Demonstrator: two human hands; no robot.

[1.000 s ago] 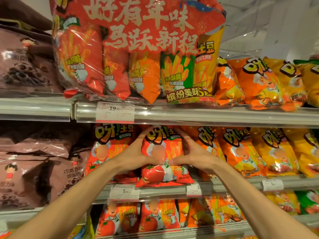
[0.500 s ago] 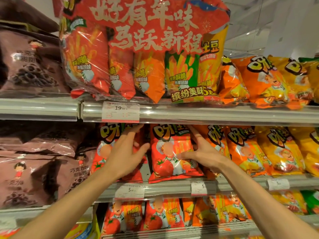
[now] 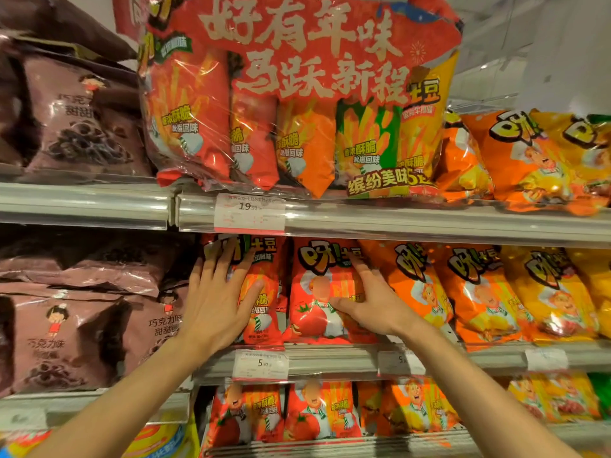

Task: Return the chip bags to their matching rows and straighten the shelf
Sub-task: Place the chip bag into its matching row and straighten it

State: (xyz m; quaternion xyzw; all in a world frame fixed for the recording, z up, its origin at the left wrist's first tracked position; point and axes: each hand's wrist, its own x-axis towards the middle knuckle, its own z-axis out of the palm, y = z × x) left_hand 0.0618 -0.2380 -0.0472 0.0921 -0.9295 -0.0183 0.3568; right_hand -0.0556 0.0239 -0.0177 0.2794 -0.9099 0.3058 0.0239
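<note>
Two red tomato chip bags stand side by side on the middle shelf. My left hand lies flat with spread fingers against the front of the left red bag. My right hand rests with spread fingers on the right edge of the right red bag, between it and the neighbouring orange bag. Neither hand grips a bag. A row of orange and yellow bags continues to the right.
A large red multipack sits on the top shelf above my hands. Brown chocolate snack bags fill the left section. More red and orange bags stand on the lower shelf. Price tags hang on the shelf rails.
Both hands held the right red bag a second ago. My left hand let go and moved left onto the other red bag; my right hand slid along the right bag's edge.
</note>
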